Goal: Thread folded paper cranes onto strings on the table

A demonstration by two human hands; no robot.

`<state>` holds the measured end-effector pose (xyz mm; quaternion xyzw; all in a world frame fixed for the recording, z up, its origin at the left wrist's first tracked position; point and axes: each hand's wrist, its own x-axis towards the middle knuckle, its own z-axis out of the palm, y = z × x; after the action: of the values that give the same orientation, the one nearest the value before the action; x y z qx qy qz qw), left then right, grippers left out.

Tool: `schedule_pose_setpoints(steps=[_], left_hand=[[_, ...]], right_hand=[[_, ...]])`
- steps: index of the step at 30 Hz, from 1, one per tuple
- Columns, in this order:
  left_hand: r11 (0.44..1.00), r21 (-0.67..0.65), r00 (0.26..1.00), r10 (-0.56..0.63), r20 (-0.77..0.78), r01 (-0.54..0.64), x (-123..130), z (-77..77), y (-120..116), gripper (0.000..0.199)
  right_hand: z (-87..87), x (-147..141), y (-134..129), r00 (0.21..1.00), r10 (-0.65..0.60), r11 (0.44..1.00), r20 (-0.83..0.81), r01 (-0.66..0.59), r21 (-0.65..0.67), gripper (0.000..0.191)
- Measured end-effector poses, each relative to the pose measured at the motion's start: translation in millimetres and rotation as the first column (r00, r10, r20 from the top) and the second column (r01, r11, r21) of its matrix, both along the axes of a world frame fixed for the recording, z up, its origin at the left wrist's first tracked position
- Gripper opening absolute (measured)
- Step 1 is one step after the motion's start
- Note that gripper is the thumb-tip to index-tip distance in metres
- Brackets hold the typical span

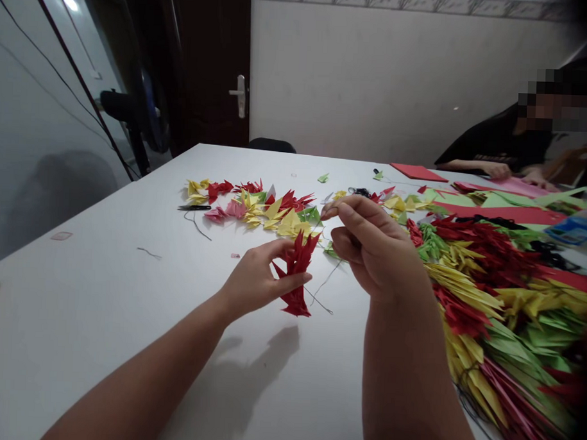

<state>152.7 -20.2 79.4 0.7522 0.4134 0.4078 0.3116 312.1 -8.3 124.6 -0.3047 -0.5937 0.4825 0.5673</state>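
My left hand (253, 276) is closed around a short stack of red folded paper pieces (298, 265), which look like paper cranes, held upright above the table. A thin dark thread (322, 304) hangs below the stack and ends in a small loop. To the right and slightly higher, my right hand (377, 242) pinches thumb and forefinger together at the upper end of a fine thread or needle. Whether a needle is there is too small to tell. Behind both hands lie loose folded papers (279, 216) in yellow, red, green and pink.
Long strung bundles (484, 271) of folded paper cover the table's right side. Red paper sheets (418, 172) lie at the back. A slim dark tool (194, 207) and thread scraps (148, 253) lie left. A person (498, 144) in black sits back right, hands on pink paper.
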Motion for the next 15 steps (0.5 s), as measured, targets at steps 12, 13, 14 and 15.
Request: schedule_pose_setpoints(steps=[12, 13, 14, 15], left_hand=[[0.773, -0.413, 0.849, -0.295, 0.438, 0.482, -10.9, 6.8, 1.3, 0.027], [0.755, -0.421, 0.834, -0.294, 0.467, 0.502, -10.7, 7.0, 0.9, 0.027], [0.738, -0.427, 0.818, -0.293, 0.495, 0.523, -10.5, 6.8, 0.6, 0.026], [0.722, -0.43, 0.801, -0.291, 0.523, 0.542, -10.5, 6.4, 0.5, 0.025]], right_hand=[[-6.3, -6.0, 6.7, 0.997, -0.071, 0.993, -0.006, 0.071, 0.098, 0.023], [-6.0, -6.8, 6.4, 0.997, -0.071, 0.993, -0.011, 0.071, 0.097, 0.023], [-5.6, -7.5, 6.0, 0.998, -0.068, 0.993, -0.018, 0.07, 0.096, 0.024], [-5.1, -8.2, 5.7, 0.998, -0.062, 0.994, -0.024, 0.064, 0.093, 0.025]])
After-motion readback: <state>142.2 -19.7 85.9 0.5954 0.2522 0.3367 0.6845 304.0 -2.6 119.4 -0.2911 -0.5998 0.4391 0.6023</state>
